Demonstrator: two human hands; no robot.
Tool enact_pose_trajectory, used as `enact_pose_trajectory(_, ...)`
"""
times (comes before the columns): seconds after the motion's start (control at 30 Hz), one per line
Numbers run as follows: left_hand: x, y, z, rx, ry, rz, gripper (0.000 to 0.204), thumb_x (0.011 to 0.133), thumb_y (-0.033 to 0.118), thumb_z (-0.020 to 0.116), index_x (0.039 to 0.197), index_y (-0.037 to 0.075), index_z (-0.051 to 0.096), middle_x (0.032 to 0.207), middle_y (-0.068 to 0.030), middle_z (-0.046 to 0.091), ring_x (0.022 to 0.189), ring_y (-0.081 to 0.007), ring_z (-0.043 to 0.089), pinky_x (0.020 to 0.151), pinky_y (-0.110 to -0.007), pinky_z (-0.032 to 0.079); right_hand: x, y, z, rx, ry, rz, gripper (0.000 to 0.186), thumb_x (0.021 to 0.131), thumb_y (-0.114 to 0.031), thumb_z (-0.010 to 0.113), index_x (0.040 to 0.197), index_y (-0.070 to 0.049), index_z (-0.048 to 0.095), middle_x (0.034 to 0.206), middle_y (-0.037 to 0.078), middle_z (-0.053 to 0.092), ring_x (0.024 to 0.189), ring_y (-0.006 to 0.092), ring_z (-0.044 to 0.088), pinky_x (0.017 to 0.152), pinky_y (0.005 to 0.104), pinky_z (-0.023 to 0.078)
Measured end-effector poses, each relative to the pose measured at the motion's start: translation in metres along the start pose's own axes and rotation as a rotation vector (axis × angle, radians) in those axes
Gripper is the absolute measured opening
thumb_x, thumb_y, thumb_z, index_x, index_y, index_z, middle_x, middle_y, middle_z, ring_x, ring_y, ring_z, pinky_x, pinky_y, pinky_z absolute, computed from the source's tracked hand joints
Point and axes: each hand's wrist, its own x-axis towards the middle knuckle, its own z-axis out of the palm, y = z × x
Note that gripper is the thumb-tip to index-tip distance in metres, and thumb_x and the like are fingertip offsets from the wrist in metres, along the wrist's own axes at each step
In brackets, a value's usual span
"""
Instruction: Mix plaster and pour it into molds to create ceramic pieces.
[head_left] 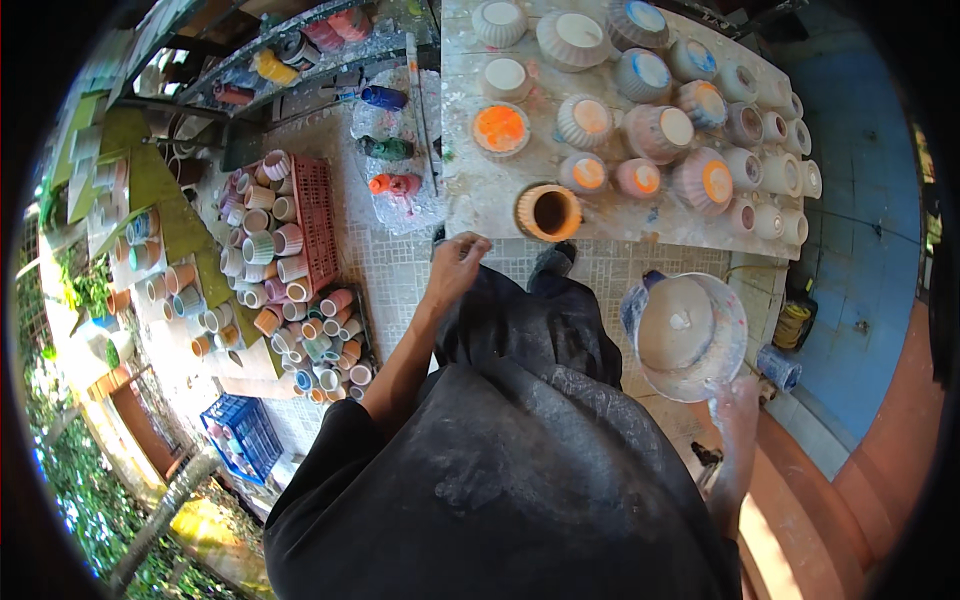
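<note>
My right hand (735,402), coated in pale powder, grips the near rim of a white bucket (722,362). A greyish-white layer with a small white lump shows inside the bucket. My left hand (461,258) hangs near the front edge of the table (490,205), its fingers loosely bent and apart, with nothing visible in them. Closest to it on the table is an orange-yellow ribbed pot (552,212), standing with its dark opening upward. Behind that pot, a round piece with a bright orange top (500,129) sits among several pale ribbed moulds (658,133).
Rows of pale pots (780,174) fill the table's right side. At left, a red crate (318,215) stands by stacked coloured pots (325,340); a blue crate (243,437) is on the floor. Colour bottles (386,148) lie left of the table. A blue wall (860,260) borders the right.
</note>
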Motion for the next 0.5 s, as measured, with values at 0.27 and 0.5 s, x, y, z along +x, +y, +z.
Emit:
enact_pose_trajectory(0.27, -0.016, 0.048, -0.079, -0.162, -0.736, -0.253, 0.05, 0.095, 0.043, 0.038, 0.109, -0.002, 0.055, 0.094, -0.012, 0.06, 0.093, -0.0205, 0.057, 0.084, -0.03, 0.043, -0.062, -0.142, 0.028, 0.2, 0.054, 0.131, 0.024, 0.079, -0.018, 0.062, 0.074, 0.001, 0.049, 0.06, 0.005, 0.041, 0.054, 0.0171, 0.043, 0.051, 0.0319, 0.038)
enact_pose_trajectory(0.5, -0.046, 0.113, -0.151, -0.401, -0.436, 0.123, 0.045, 0.091, 0.031, 0.047, 0.121, -0.003, 0.045, 0.123, -0.0177, 0.046, 0.117, -0.0275, 0.044, 0.099, -0.037, 0.034, -0.079, -0.24, 0.081, 0.677, -0.043, 0.419, 0.017, 0.079, -0.014, 0.06, 0.07, -0.002, 0.052, 0.054, 0.0, 0.045, 0.04, 0.0078, 0.04, 0.036, 0.0243, 0.029)
